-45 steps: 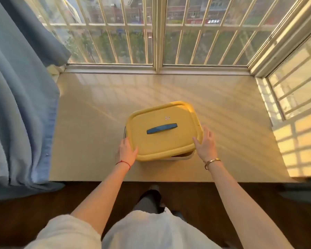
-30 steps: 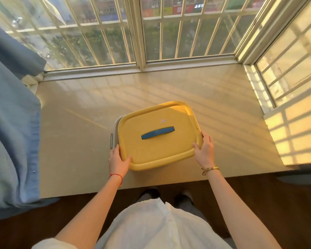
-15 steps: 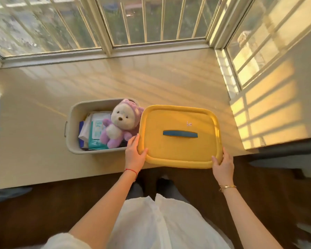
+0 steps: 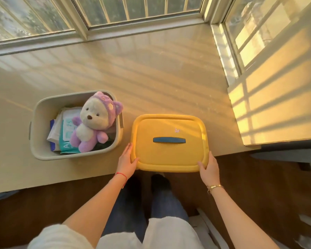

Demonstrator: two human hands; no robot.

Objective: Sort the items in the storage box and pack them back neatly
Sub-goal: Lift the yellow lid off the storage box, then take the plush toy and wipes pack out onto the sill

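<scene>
Lid [image 4: 170, 142] is off the box [image 4: 36, 139], flat on the sill [image 4: 151, 78] just right of it, near edge overhanging the sill's front. Left hand [image 4: 127, 161] grips the lid's near-left corner, right hand [image 4: 209, 167] its near-right corner, thumbs on top. Box open: plush bear [image 4: 92, 123] on top, packets [image 4: 64, 131] stacked beside and under it.
</scene>
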